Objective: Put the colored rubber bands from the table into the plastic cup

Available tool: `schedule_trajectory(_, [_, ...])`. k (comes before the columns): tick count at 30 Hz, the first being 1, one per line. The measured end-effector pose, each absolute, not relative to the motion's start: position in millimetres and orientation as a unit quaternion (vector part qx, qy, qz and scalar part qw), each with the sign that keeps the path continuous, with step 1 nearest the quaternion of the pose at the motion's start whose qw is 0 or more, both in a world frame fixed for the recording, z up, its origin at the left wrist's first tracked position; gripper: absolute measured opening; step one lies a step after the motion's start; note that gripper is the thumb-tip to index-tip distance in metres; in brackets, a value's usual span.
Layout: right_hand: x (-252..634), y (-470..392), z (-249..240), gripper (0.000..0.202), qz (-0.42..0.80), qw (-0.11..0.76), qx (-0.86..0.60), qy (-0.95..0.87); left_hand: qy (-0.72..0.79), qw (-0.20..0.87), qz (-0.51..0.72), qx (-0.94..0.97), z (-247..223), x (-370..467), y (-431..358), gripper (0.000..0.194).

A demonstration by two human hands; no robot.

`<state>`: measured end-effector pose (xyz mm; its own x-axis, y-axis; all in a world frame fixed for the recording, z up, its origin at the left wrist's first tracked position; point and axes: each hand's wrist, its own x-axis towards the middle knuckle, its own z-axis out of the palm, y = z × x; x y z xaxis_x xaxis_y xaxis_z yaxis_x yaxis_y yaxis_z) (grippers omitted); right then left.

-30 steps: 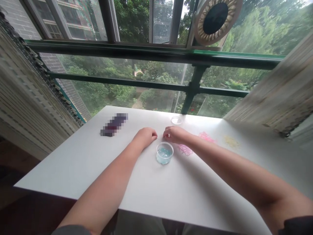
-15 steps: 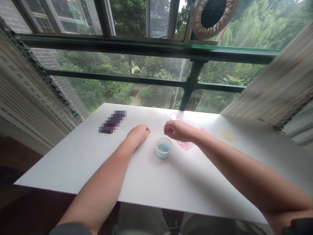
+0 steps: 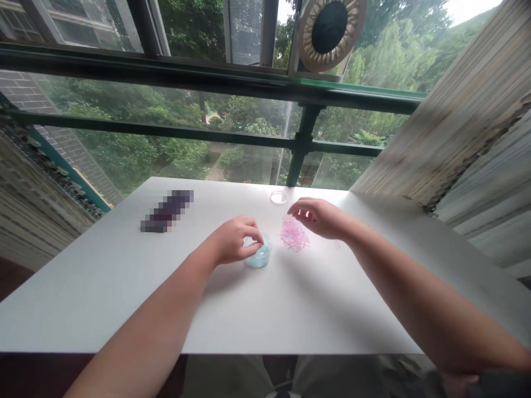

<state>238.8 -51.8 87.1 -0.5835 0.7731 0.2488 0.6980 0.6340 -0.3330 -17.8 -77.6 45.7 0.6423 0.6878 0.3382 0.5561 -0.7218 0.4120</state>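
My left hand [image 3: 239, 240] is over a small clear round tub [image 3: 258, 260] of pale blue bits. Its thumb and forefinger come together at the mouth of the tub, and whatever is between them is too small to make out. A loose pile of thin pink translucent pieces [image 3: 295, 235] lies on the white table [image 3: 265, 309], right of the tub. Just above the far right side of that pile hovers my right hand [image 3: 317, 216]. Its fingers are stretched out to the left, apart from the thumb, with nothing visible in them.
A clear round lid or shallow ring [image 3: 278, 197] lies near the back edge of the table. At the back left is a dark, pixelated flat object [image 3: 168, 211]. Behind the table runs a green window rail [image 3: 207, 83], with a curtain [image 3: 410, 138] on the right.
My left hand has moved from beside the tub to over its mouth. My right hand's fingers have uncurled beside the pink pile. The view has shifted to the right.
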Motion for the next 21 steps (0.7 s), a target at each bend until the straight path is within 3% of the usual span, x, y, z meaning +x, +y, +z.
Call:
schedule_trajectory(3, [257.9, -50.1, 77.8, 0.037, 0.103, 0.18, -0.449, -0.869, 0.347, 0.137, 0.252, 0.893, 48.3, -20.1, -76.5, 0.021])
schedule_trajectory(8, [255.9, -64.8, 38.6, 0.1, 0.079, 0.15, -0.418, -0.892, 0.354, 0.164, 0.289, 0.874, 52.1, -24.1, -76.0, 0.027])
schedule_trajectory(11, [245.4, -63.3, 17.4, 0.117, 0.08, 0.142, -0.441, -0.883, 0.372, 0.185, 0.297, 0.86, 50.5, -26.4, -74.5, 0.029])
schedule_trajectory(14, [233.8, -50.3, 5.8, 0.123, 0.078, 0.124, -0.478, -0.866, 0.369, 0.187, 0.303, 0.858, 48.0, -28.7, -72.3, 0.03])
schedule_trajectory(17, [222.8, -37.3, 0.8, 0.121, 0.073, 0.111, -0.507, -0.852, 0.353, 0.205, 0.281, 0.869, 46.0, -31.0, -70.2, 0.043])
schedule_trajectory(21, [215.3, -35.6, -2.7, 0.093, 0.054, 0.144, -0.483, -0.862, 0.343, 0.245, 0.226, 0.878, 42.1, -32.7, -68.5, 0.066])
